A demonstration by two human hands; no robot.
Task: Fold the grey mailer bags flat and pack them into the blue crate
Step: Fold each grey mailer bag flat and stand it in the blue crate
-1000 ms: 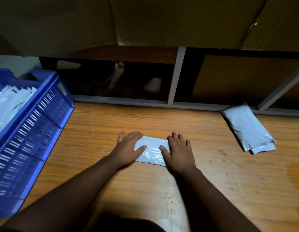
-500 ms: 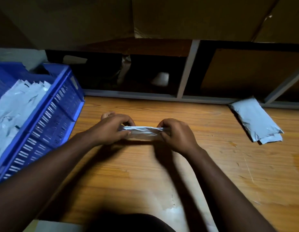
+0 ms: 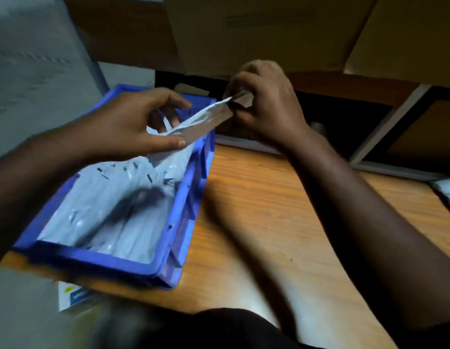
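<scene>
Left hand (image 3: 133, 124) and right hand (image 3: 266, 102) each pinching an end of the folded grey mailer bag (image 3: 201, 122), held above the blue crate (image 3: 186, 197), packed bags (image 3: 113, 205) below, wooden table (image 3: 256, 210) under the right grip, cardboard boxes (image 3: 256, 34) behind.

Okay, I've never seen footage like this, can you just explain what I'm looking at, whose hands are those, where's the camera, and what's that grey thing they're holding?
There is no machine here. A person wears one wide-angle camera on the head, looking forward and down, so you see their own two arms reaching out. The left hand and the right hand each pinch one end of a folded grey mailer bag, held in the air above the far end of a blue crate. The crate stands on a wooden table and already holds many packed grey bags. At the right edge another grey bag lies on the table, mostly cut off. Brown cardboard boxes are behind. The picture is blurred.
</scene>
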